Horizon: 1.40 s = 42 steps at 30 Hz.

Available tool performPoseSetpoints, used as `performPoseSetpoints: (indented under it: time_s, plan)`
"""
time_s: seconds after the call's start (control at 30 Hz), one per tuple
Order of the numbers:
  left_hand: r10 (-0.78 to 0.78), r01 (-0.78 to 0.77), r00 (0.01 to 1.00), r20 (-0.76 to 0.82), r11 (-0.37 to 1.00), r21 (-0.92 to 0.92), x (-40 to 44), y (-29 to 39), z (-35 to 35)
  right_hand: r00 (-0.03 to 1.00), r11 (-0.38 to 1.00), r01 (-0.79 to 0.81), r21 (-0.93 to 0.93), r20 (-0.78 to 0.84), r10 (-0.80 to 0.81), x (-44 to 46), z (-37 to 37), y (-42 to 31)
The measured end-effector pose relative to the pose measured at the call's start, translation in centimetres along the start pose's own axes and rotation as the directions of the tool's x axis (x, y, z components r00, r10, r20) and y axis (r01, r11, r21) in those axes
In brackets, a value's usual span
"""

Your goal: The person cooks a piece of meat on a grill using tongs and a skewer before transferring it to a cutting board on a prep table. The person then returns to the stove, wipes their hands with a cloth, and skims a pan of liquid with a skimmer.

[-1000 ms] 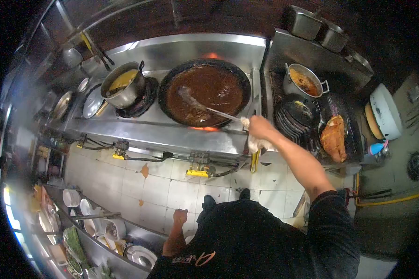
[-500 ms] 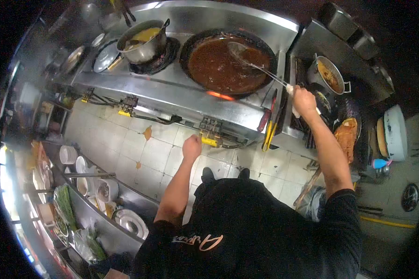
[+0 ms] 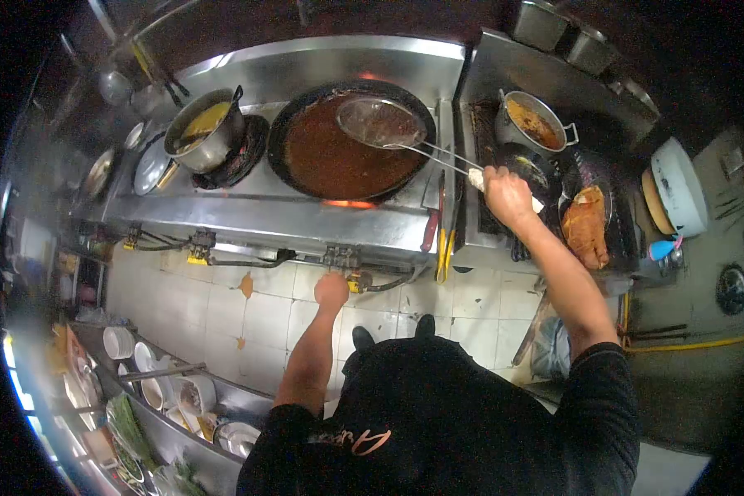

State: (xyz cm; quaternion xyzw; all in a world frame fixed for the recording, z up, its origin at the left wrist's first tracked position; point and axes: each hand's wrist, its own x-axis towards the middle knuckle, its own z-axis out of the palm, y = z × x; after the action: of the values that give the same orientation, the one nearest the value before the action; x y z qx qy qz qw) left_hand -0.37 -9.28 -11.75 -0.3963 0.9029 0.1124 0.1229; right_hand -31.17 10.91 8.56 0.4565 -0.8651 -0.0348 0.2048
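Observation:
My right hand [image 3: 508, 194] grips a long-handled mesh strainer [image 3: 380, 124] by its white-wrapped handle. The strainer's round head is over the far right of a large wok [image 3: 285, 174] full of dark reddish-brown liquid. An orange glow shows under the wok's front rim. Low in front of the stove, my left hand [image 3: 331, 291] is closed like a fist. It is right beside a yellow valve handle [image 3: 355, 283] and partly overlaps it in view. Whether the fingers hold the handle is hidden.
A pot of yellowish liquid [image 3: 208, 136] stands on the left burner beside a lid [image 3: 154, 165]. Red-handled and yellow tongs [image 3: 445, 248] hang at the stove's front. At right are another pot [image 3: 537, 120] and a browned piece of meat [image 3: 585, 231]. Dishes [image 3: 118, 342] fill a shelf lower left.
The strainer has risen off the liquid and tilted, its mesh now facing me. My view has turned slightly. My left hand stays beside the yellow valve handle, now overlapping more of it.

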Motion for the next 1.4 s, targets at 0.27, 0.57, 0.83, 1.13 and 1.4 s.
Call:
performPoseSetpoints:
  time_s: [0.27,0.57,0.83,1.13,1.4]
  plan:
    - [-0.132,0.124,0.991,-0.027,0.97,-0.207,-0.7,0.9,-1.1,0.999,0.997,-0.013,0.078,0.033,0.011,-1.3,0.8,-0.4]
    - [-0.092,0.011,0.99,-0.111,0.817,-0.576,-1.9,-4.9,5.1,0.975,0.933,-0.211,0.291,0.0,0.221,-3.2,-2.5,3.0]
    - [0.153,-0.137,0.966,0.209,0.986,-0.09,-8.4,-13.9,16.8,0.726,0.435,-0.545,0.717,0.145,0.672,-5.2,-6.2,10.0]
    - [0.391,-0.409,0.892,0.229,0.912,0.037,-8.4,-13.0,15.0,0.635,0.17,-0.663,0.729,0.427,0.644,-8.1,0.8,14.3]
    - [0.089,0.008,0.95,0.298,0.951,-0.31,-3.5,-15.7,18.7,0.636,0.305,-0.722,0.621,0.421,0.647,-8.3,-0.3,14.6]
